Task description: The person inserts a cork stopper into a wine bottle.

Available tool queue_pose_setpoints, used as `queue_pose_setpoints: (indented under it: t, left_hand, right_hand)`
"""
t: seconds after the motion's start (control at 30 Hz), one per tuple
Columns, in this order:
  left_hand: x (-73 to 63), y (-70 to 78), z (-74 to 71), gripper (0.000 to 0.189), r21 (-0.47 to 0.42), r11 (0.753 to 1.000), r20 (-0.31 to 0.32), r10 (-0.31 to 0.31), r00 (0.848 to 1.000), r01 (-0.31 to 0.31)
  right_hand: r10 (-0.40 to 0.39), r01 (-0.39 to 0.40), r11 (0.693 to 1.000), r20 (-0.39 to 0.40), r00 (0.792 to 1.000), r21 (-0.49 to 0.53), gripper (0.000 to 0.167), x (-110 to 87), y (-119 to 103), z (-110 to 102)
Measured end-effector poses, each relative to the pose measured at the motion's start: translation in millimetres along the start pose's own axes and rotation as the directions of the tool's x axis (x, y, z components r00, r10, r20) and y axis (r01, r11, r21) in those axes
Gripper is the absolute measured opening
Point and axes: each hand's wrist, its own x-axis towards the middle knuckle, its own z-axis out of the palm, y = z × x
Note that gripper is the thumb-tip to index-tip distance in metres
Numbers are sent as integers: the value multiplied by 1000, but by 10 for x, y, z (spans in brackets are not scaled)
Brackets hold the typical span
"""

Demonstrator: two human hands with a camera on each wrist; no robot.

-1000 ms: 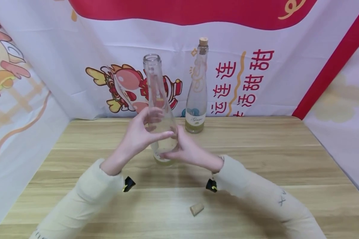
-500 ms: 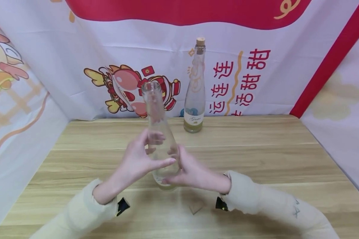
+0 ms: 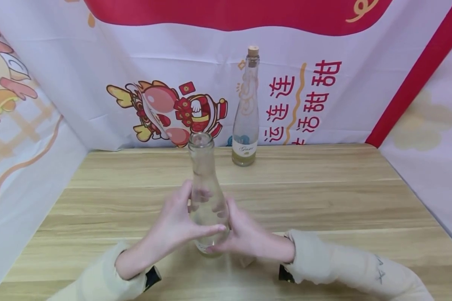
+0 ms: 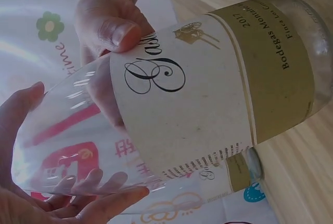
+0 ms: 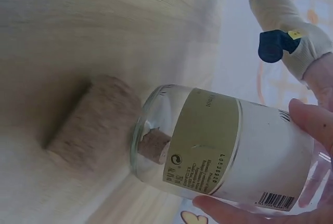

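Observation:
Both hands hold a clear glass wine bottle point(image 3: 203, 167) upright in the head view, its mouth uncorked. My left hand point(image 3: 175, 228) grips it higher up, thumb across the front. Lower down, my right hand point(image 3: 250, 236) grips the other side, thumb near the base. In the left wrist view, the white-and-gold label point(image 4: 182, 94) faces the camera. A loose cork point(image 5: 96, 122) lies on the table by the bottle's base in the right wrist view; a cork shape point(image 5: 154, 145) shows through the glass, but I cannot tell whether it is inside. Whether the base touches the table is unclear.
A second, similar bottle point(image 3: 245, 121) stands upright at the back of the wooden table point(image 3: 324, 188), with a cork point(image 3: 253, 51) in its mouth. Behind it hangs a printed white-and-red cloth point(image 3: 165, 50), and more cloth hangs at both sides.
Both hands have brought the bottle down and toward the person, close to the loose cork. Their grip looks the same. The corked bottle has stayed in place.

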Motion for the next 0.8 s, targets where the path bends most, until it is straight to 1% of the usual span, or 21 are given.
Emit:
queue_pose_setpoints:
  t: [0.1,0.2,0.27,0.37,0.43,0.53,0.6,0.67,0.73,0.8]
  left_hand:
    - [-34,-8,21,65,24,1000,3,0,1000,0]
    - [-56,-8,25,68,33,999,15,-18,1000,17]
    - [-65,-9,26,69,35,999,33,-25,999,24]
    - [-63,-12,30,70,26,999,67,-35,997,33]
    - [-62,-20,35,70,27,999,82,-34,996,31]
    - [-62,-32,41,71,30,999,82,-35,996,32]
    - [-65,-39,45,72,34,999,77,-37,996,34]
    - [-66,-43,46,73,30,999,73,-33,997,30]
    - [-67,-44,47,74,24,999,69,-24,997,22]
    - [-67,-45,48,75,17,1000,68,-12,998,11]
  right_hand:
    - [-19,18,1000,-7,1000,-16,82,-23,7,17]
    - [-53,54,998,3,999,-45,82,-32,16,13]
    - [-76,77,995,26,997,-55,81,-37,27,-4]
    - [-116,121,991,80,990,-62,73,-51,52,-64]
    - [-114,125,988,122,986,-88,69,-69,62,-117]
    - [-64,98,978,185,981,-182,67,-104,56,-200]
    - [-8,73,958,229,973,-279,69,-136,47,-247]
    - [33,72,925,268,963,-372,69,-174,41,-283]
    - [52,96,891,309,950,-445,66,-208,48,-298]
    - [35,149,854,341,939,-498,58,-239,66,-293]
